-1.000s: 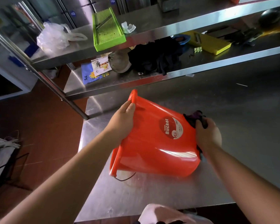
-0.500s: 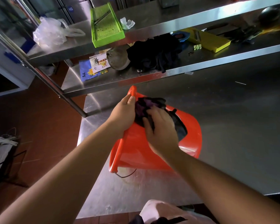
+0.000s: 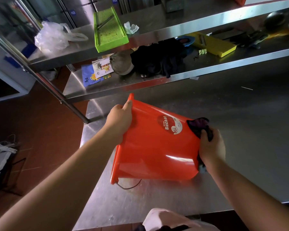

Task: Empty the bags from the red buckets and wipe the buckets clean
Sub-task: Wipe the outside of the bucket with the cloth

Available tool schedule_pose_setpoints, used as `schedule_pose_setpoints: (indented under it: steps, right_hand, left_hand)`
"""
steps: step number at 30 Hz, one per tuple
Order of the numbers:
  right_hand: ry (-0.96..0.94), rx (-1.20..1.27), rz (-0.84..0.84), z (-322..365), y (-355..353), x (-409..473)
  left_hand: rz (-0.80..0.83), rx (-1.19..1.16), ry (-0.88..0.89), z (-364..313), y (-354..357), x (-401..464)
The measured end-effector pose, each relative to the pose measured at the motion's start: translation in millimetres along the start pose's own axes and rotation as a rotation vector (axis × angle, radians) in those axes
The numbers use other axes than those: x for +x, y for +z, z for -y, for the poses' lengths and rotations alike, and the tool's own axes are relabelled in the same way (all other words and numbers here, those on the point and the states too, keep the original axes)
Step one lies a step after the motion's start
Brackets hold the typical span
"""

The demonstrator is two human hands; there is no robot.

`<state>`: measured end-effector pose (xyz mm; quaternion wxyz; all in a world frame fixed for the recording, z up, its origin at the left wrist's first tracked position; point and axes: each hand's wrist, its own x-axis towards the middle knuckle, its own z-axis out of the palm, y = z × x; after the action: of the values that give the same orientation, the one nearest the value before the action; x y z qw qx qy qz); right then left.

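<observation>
One red bucket (image 3: 157,147); one dark cloth (image 3: 199,129); two hands, left hand (image 3: 119,120) and right hand (image 3: 212,149); one steel table (image 3: 240,114); two steel shelves, upper shelf (image 3: 157,24) and lower shelf (image 3: 240,54); one green tray (image 3: 109,30); one yellow slicer (image 3: 213,44); one clear plastic bag (image 3: 52,37); one crumpled tissue (image 3: 131,28); one heap of black fabric (image 3: 158,59).

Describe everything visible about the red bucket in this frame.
The red bucket is glossy plastic, lying tipped on its side on the steel table, mouth toward the left, base toward the right. An oval label reading "Bucket" shows on its wall, and a thin wire handle hangs below the rim. The left hand holds the rim; the right hand presses a dark cloth against the base.
</observation>
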<state>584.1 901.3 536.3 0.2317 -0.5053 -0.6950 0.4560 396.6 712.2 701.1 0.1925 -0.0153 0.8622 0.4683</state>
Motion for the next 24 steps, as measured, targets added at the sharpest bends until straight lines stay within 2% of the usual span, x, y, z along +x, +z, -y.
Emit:
schedule_pose_setpoints:
  steps: [3,6,11,15,18,22,24]
  right_hand:
    - [0.024,-0.018,0.018,2,-4,14]
    - [0.050,-0.066,0.043,7,-4,23]
    - [-0.078,-0.149,0.027,28,5,10]
    - [-0.228,-0.228,-0.015,70,27,-20]
    - [-0.393,-0.119,0.034,110,47,-47]
    - [-0.548,0.186,0.134,148,68,-78]
    - [-0.613,0.157,0.143,145,70,-78]
  left_hand:
    - [0.124,-0.139,-0.003,1,-8,4]
    - [0.188,-0.113,0.065,13,-6,2]
    - [0.160,-0.083,0.059,20,6,-8]
    - [0.136,-0.031,0.063,9,13,-9]
    - [0.149,0.001,0.076,2,19,-7]
    - [0.153,-0.051,0.094,-4,25,4]
    - [0.147,-0.075,0.061,-4,24,9]
